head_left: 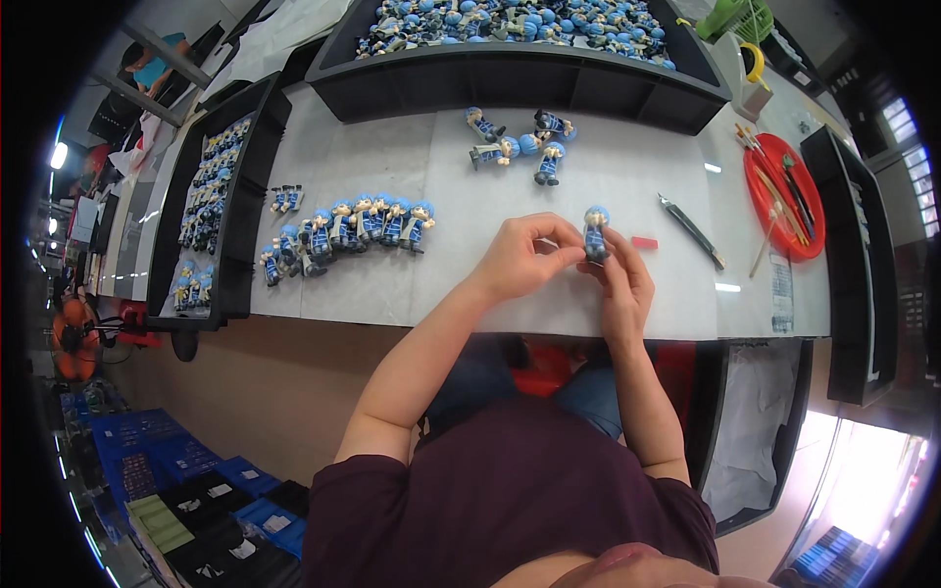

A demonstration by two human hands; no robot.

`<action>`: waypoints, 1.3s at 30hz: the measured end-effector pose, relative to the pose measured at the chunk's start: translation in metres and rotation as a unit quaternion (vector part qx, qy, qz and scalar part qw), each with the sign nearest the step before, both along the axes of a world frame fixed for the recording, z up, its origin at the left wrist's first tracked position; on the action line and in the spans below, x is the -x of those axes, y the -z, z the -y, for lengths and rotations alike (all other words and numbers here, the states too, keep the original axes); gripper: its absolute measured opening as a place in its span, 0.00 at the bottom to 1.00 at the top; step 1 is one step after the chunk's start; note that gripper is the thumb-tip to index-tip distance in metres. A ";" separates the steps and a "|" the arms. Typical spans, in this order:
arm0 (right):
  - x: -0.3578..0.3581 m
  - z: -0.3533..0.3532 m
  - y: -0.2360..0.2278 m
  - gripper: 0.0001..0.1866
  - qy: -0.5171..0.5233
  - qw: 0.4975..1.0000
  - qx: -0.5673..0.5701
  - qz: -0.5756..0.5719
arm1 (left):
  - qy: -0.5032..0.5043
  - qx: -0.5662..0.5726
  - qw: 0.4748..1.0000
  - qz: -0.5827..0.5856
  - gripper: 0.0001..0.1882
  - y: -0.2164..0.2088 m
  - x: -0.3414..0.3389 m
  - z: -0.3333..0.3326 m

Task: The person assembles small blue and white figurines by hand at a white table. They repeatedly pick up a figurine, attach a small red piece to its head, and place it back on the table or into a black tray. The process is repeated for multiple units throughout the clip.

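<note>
A small blue-haired figurine (596, 235) stands upright between my hands, just above the white table surface. My right hand (625, 289) pinches its lower part from the right with bent fingers. From the left, my left hand (529, 259) closes thumb and fingers at the figurine's side; the fingertips partly hide each other there. A small red block (644, 243) lies to the right of the figurine. Farther right rests a dark pen-shaped craft knife (692, 231). Beyond my hands several similar figurines (549, 164) lie loosely grouped.
A row of figurines (363, 222) stands at the left, beside a black tray (235, 250) holding more. Across the back sits a large black bin (510, 86) full of figurines. At the right are a red dish (809, 240) with brushes, a tape dispenser (742, 83) and another black tray (848, 255).
</note>
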State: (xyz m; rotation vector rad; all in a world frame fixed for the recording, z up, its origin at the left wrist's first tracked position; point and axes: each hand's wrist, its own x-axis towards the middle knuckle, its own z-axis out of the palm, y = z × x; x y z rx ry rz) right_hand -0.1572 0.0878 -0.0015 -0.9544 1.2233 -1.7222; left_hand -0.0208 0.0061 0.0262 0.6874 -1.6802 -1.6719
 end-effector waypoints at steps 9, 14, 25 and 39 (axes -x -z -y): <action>0.000 -0.004 0.002 0.13 -0.015 0.999 0.025 -0.022 | 0.026 0.043 0.998 -0.040 0.02 0.013 -0.004 0.001; 0.000 -0.004 -0.002 0.12 -0.066 0.997 0.000 0.034 | -0.034 -0.112 0.991 -0.067 0.09 0.029 -0.004 0.008; -0.006 -0.003 0.003 0.13 -0.068 0.993 -0.027 -0.096 | -0.037 -0.118 0.990 -0.068 0.15 0.024 -0.006 0.009; -0.006 -0.004 0.000 0.13 -0.069 0.992 -0.028 -0.104 | -0.020 -0.175 0.978 -0.113 0.15 0.022 -0.006 0.008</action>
